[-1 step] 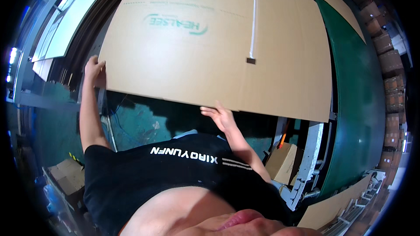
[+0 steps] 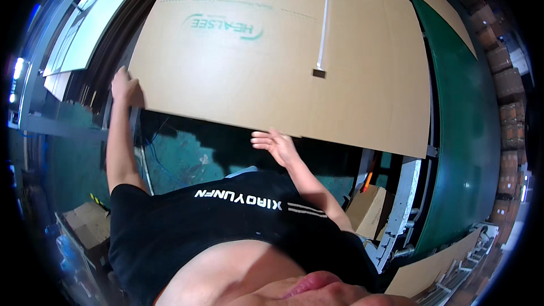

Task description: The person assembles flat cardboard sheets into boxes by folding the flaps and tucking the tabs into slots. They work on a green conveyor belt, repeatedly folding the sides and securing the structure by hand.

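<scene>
A large brown cardboard sheet [image 2: 226, 79] lies flat before me, with green print and a white strip that ends in a dark patch. My left hand [image 2: 126, 88] is at its near left corner, against the left edge. Blur and the hand's angle partly hide those fingers, so I cannot tell if they grip. At the middle of the sheet's near edge is my right hand [image 2: 276, 147], fingers stretched out and apart, its fingertips at or just below the edge. The right hand holds nothing.
A green conveyor-like surface [image 2: 462, 136] runs along the right, beside a metal frame [image 2: 399, 209]. Below the sheet's right end stands an open carton [image 2: 365, 209]. White boards [image 2: 85, 28] lean at the far left. Another carton [image 2: 88, 224] sits at lower left.
The cardboard sheet's print and strip have shifted slightly left and away from me. My right hand has moved a little left, and my left hand a little to the right.
</scene>
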`<control>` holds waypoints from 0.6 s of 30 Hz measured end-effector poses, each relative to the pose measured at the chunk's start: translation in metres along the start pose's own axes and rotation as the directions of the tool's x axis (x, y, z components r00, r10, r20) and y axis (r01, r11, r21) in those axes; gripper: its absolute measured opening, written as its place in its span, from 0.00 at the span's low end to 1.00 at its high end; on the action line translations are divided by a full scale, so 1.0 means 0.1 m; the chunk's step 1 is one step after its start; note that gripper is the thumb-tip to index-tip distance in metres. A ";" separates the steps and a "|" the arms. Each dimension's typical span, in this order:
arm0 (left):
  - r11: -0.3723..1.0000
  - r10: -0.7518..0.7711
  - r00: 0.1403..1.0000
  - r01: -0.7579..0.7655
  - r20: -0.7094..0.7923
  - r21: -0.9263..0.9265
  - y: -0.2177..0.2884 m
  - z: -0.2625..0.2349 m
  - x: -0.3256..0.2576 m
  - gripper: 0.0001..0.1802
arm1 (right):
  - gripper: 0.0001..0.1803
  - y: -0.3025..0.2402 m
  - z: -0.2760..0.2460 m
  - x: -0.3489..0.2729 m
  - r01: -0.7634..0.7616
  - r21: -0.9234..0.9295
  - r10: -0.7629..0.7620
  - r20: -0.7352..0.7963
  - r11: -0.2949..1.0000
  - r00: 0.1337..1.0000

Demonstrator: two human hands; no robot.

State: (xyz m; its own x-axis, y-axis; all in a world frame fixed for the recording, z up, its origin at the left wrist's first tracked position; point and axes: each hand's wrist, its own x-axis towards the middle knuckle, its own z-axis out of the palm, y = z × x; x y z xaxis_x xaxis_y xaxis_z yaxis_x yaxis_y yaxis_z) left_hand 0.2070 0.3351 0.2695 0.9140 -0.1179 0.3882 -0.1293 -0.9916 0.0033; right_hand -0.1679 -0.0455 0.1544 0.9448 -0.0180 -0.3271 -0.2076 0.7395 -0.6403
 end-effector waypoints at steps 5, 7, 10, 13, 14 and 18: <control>0.637 0.693 0.689 -0.446 0.213 -0.629 1.83 -0.12 -0.94 0.31 | 0.27 0.25 0.14 0.76 -0.198 -0.249 0.213 0.034 0.948 0.976; 0.435 0.856 0.492 -0.514 0.161 -0.740 2.46 -0.07 -1.44 0.36 | 0.23 0.31 -0.21 0.74 -0.290 -0.465 0.278 -0.095 0.837 0.956; 0.345 0.905 0.420 -0.632 0.067 -0.694 2.81 0.15 -1.78 0.34 | 0.20 -0.01 -1.02 0.14 -0.380 -0.207 0.363 -0.118 0.901 0.924; 0.334 0.916 0.396 -0.667 0.063 -0.666 2.83 0.42 -1.83 0.31 | 0.25 -0.91 -2.39 -0.86 0.495 0.476 -0.121 -0.620 0.727 0.775; 0.315 0.929 0.363 -0.688 0.066 -0.653 2.86 0.40 -1.81 0.31 | 0.26 -1.22 -2.99 -1.27 0.660 0.444 -0.354 -0.592 0.606 0.724; 0.260 0.954 0.298 -0.776 0.029 -0.575 2.87 0.41 -1.70 0.28 | 0.32 -2.42 -3.93 -2.11 0.842 -0.029 -0.351 -0.916 0.539 0.194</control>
State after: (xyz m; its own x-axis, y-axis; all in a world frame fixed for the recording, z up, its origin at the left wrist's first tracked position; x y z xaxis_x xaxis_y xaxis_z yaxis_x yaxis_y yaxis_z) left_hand 0.0301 0.0689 0.1667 0.1606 -0.9827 0.0922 -0.9637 -0.1359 0.2296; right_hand -0.4163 -0.4853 0.1051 0.0237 -0.8795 -0.4753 0.6763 0.3642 -0.6403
